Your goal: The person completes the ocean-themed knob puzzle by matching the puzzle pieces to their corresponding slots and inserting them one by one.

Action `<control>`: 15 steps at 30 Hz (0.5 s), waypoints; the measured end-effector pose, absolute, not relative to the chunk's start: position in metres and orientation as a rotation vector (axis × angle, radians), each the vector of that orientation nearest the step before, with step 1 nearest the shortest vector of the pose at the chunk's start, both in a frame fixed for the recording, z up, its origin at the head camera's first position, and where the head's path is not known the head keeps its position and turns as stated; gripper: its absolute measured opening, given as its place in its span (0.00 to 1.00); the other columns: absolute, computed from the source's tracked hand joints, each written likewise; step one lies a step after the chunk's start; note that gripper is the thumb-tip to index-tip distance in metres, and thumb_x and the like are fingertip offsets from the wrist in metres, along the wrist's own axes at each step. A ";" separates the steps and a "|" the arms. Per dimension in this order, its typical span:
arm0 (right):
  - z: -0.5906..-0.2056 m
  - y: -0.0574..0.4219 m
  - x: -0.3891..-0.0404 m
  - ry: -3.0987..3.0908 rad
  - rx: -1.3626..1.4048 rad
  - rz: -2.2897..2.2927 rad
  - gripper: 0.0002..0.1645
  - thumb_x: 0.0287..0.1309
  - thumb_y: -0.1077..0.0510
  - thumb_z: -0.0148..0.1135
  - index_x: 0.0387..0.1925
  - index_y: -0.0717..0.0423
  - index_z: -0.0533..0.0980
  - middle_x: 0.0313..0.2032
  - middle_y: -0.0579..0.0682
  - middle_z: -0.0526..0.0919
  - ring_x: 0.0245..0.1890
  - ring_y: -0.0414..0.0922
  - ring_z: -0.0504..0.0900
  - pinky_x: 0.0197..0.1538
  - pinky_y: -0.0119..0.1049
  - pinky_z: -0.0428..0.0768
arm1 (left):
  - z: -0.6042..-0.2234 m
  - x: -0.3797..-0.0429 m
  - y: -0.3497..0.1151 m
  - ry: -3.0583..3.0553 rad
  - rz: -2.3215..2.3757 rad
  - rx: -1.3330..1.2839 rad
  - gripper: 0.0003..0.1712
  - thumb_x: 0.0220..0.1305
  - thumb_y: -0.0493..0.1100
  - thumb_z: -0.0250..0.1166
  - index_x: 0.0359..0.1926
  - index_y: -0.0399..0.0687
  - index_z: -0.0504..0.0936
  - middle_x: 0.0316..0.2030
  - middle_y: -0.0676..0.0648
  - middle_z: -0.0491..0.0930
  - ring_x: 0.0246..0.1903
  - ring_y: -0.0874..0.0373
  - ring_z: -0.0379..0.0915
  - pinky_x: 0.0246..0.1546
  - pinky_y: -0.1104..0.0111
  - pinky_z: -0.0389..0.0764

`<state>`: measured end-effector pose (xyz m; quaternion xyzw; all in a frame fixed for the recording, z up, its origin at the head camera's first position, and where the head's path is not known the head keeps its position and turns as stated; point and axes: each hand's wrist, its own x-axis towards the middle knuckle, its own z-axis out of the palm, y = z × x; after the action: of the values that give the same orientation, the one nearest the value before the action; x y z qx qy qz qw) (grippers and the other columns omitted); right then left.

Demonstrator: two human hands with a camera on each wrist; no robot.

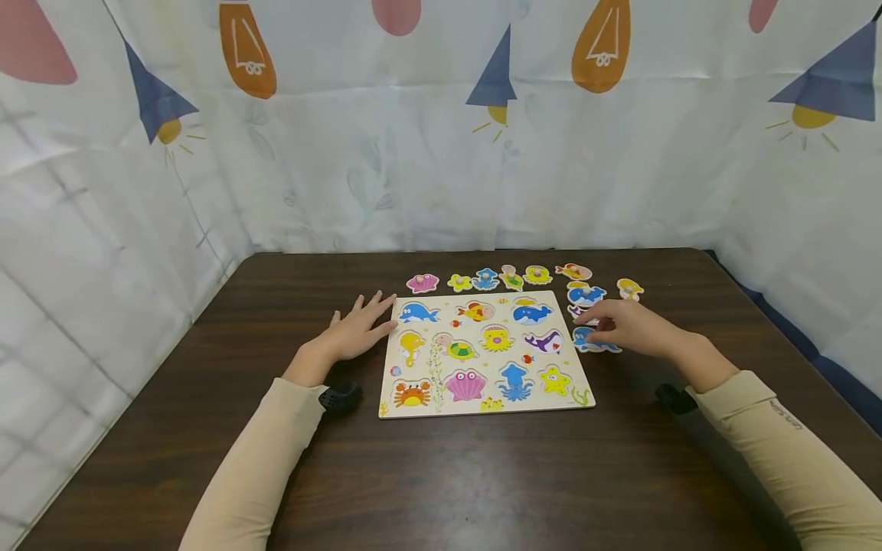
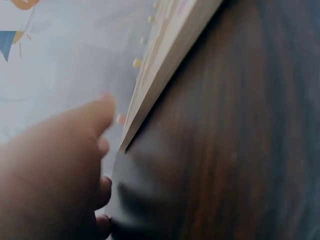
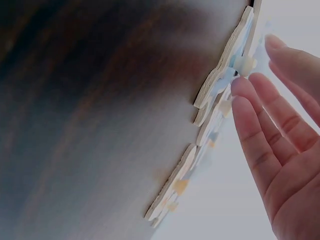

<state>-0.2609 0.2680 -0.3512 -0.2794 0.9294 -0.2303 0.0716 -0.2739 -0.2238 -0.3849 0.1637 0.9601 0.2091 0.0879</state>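
Note:
A wooden puzzle board (image 1: 451, 406) printed with sea animals lies flat on the table. My left hand (image 1: 351, 331) rests at its left edge, fingers spread; the left wrist view shows that hand (image 2: 60, 160) beside the board's side (image 2: 165, 70). To the right of the board, my right hand (image 1: 630, 327) hovers over a blue dolphin piece (image 1: 605, 347). Seen from the right wrist, the right hand (image 3: 280, 115) has thumb and fingers apart around a pale knob (image 3: 245, 65). Just behind the dolphin, a purple piece (image 1: 576, 311) is partly covered by the fingers.
Behind the board lie a pink shell piece (image 1: 423, 284), a yellow star (image 1: 459, 283), a blue squid (image 1: 485, 280), a turtle (image 1: 511, 279), a yellow octopus (image 1: 537, 276) and a fish (image 1: 574, 272). A blue whale (image 1: 586, 295) and yellow seahorse (image 1: 630, 289) lie at the right. A curtain (image 1: 427, 184) hangs behind.

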 end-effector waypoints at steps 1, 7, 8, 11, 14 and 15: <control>-0.351 0.268 -0.261 2.791 -0.839 -0.692 0.20 0.62 0.62 0.72 0.56 0.62 0.83 0.48 0.55 0.85 0.35 0.44 0.78 0.35 0.36 0.81 | -0.385 -0.274 -0.224 2.855 0.618 0.494 0.42 0.79 0.64 0.47 0.83 0.53 0.47 0.81 0.37 0.39 0.78 0.32 0.27 0.66 0.28 0.29; -0.351 0.269 -0.265 2.756 -0.794 -0.687 0.19 0.64 0.63 0.70 0.56 0.64 0.83 0.46 0.55 0.86 0.34 0.43 0.77 0.33 0.36 0.79 | -0.384 -0.272 -0.222 2.866 0.591 0.526 0.42 0.79 0.62 0.51 0.83 0.52 0.49 0.81 0.37 0.41 0.78 0.31 0.27 0.66 0.27 0.29; -0.351 0.269 -0.266 2.748 -0.783 -0.689 0.19 0.64 0.63 0.69 0.56 0.65 0.82 0.46 0.55 0.86 0.34 0.43 0.77 0.32 0.36 0.79 | -0.385 -0.272 -0.222 2.867 0.585 0.529 0.42 0.79 0.62 0.51 0.83 0.52 0.49 0.81 0.37 0.41 0.78 0.31 0.27 0.66 0.27 0.29; -0.351 0.269 -0.268 2.737 -0.761 -0.683 0.18 0.64 0.62 0.70 0.54 0.64 0.83 0.44 0.53 0.86 0.35 0.44 0.77 0.35 0.37 0.80 | -0.386 -0.272 -0.223 2.867 0.577 0.525 0.42 0.79 0.63 0.51 0.83 0.53 0.49 0.81 0.37 0.41 0.78 0.31 0.27 0.66 0.27 0.29; -0.351 0.270 -0.271 2.734 -0.761 -0.671 0.16 0.64 0.62 0.70 0.52 0.63 0.85 0.43 0.51 0.86 0.37 0.44 0.78 0.38 0.38 0.81 | -0.388 -0.273 -0.224 2.871 0.577 0.521 0.43 0.78 0.63 0.51 0.83 0.53 0.49 0.81 0.37 0.41 0.78 0.32 0.27 0.66 0.27 0.29; -0.351 0.270 -0.272 2.733 -0.760 -0.665 0.15 0.63 0.62 0.71 0.51 0.62 0.85 0.42 0.50 0.86 0.38 0.44 0.78 0.39 0.38 0.81 | -0.389 -0.273 -0.224 2.872 0.576 0.519 0.43 0.78 0.63 0.51 0.83 0.53 0.49 0.81 0.37 0.41 0.78 0.32 0.27 0.66 0.27 0.29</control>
<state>-0.2721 0.2700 -0.3509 -0.2590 0.9320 -0.2267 0.1136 -0.2727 -0.2239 -0.3890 0.1738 0.9621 0.1930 0.0833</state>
